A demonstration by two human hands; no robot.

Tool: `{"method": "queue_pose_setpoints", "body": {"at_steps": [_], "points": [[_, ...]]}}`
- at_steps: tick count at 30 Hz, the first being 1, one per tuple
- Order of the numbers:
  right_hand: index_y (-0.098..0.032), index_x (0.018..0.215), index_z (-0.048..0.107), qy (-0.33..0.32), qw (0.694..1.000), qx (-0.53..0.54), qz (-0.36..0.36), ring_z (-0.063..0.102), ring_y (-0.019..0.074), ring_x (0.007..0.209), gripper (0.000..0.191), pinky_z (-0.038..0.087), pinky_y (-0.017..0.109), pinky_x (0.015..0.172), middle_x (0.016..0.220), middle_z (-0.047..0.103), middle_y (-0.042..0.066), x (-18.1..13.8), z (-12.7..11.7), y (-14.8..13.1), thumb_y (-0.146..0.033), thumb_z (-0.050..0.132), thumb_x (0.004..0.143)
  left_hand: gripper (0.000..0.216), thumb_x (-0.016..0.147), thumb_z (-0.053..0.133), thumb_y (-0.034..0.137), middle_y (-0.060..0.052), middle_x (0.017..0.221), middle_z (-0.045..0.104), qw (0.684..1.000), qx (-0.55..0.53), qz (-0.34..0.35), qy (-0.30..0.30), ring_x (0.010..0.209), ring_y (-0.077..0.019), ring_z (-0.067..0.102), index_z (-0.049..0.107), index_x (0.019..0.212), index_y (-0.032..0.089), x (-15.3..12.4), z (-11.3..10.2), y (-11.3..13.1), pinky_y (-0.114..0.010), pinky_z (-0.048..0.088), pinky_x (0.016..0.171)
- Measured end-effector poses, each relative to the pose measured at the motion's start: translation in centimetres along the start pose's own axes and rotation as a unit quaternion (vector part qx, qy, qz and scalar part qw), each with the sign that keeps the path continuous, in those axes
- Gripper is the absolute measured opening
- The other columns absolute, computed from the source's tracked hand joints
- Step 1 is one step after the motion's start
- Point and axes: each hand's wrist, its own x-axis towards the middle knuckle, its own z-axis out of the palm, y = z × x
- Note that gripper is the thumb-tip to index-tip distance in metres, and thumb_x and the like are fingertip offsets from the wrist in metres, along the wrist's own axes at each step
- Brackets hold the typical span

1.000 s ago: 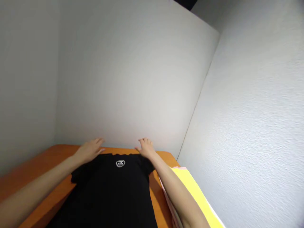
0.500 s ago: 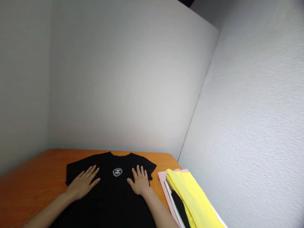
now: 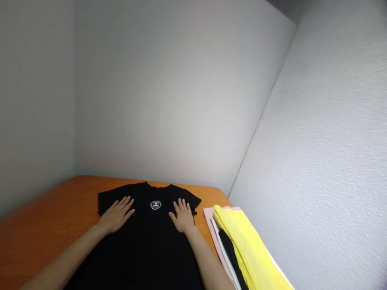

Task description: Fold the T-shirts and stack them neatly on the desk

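A black T-shirt [image 3: 148,241] lies spread out on the wooden table [image 3: 51,225], its neckline toward the far edge and a round white logo [image 3: 155,205] on its chest. My left hand [image 3: 116,215] rests flat on the shirt below the left sleeve, fingers stretched out. On the other side of the logo, my right hand [image 3: 183,217] lies flat near the right sleeve with its fingers spread. Neither hand grips the fabric. The shirt's lower end runs out of view at the bottom.
To the right, along the wall [image 3: 326,161], sits a stack of folded clothes, with yellow cloth [image 3: 250,245] on top and black, white and pink cloth [image 3: 213,231] beneath. A wall [image 3: 169,100] stands behind the table's far edge.
The view has tilted and shifted slightly, so everything sits a little higher and farther right. Both hands remain flat at nearly the same places on the shirt.
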Motion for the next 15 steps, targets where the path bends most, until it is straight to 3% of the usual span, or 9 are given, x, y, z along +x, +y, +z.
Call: {"method": "queue_pose_setpoints", "body": {"at_steps": [6,10,15], "points": [[-0.005,0.153,0.026,0.016,1.000,0.013,-0.008,0.007,0.0281,0.150,0.076,0.006,0.045,0.122,0.161,0.012,0.014,-1.6,0.6,-1.4,-0.058,0.029,0.098,0.066,0.093,0.026,0.044,-0.013,0.157,0.032,0.998,0.016,-0.023,0.058,0.148,-0.0264,0.024,0.040,0.146,0.007,-1.7,-0.2,1.3,-0.048,0.017,0.123],[-0.003,0.153,0.025,-0.007,0.999,0.030,-0.016,0.009,0.0303,0.149,0.081,0.009,0.047,0.121,0.160,0.012,0.016,-2.1,1.4,-2.7,-0.061,0.030,0.097,0.068,0.093,0.026,0.050,-0.012,0.158,0.027,0.999,0.014,-0.028,0.032,0.149,-0.0269,0.022,0.038,0.147,0.010,-2.4,0.4,2.8,-0.051,0.018,0.122],[-0.008,0.154,0.026,-0.004,0.999,0.030,-0.022,0.009,0.0298,0.150,0.078,0.010,0.050,0.121,0.161,0.014,0.012,-2.4,1.6,-2.6,-0.061,0.027,0.097,0.067,0.093,0.029,0.052,-0.010,0.158,0.029,0.999,-0.040,-0.004,0.017,0.147,-0.0245,0.027,0.036,0.148,0.015,-2.3,1.6,0.2,-0.047,0.023,0.122]]}}
